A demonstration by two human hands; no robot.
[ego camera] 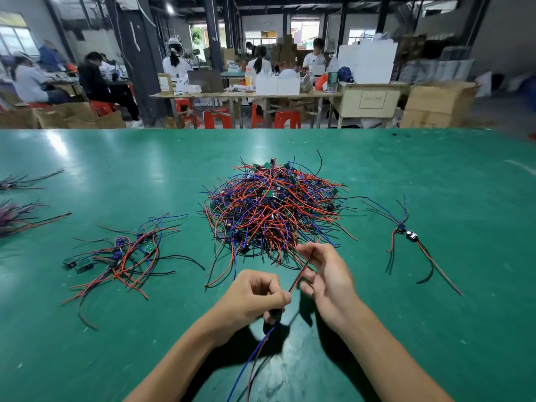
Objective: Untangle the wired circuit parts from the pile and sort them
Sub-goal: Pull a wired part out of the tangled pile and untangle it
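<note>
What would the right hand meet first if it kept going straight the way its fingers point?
Probably the near edge of the big tangled pile: the right hand points up and away toward it, fingers around a red wire. Depth is unclear.

Wire bundles (17, 198) are cut by the left edge, seemingly blurred.

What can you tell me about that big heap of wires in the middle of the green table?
The central pile is a rounded, dense tangle of thin red, blue and black insulated wires with small green circuit boards and dark parts caught in it. Loose wire ends stick out all round. It rests on the green table, just beyond both hands, and neither hand touches it.
</note>
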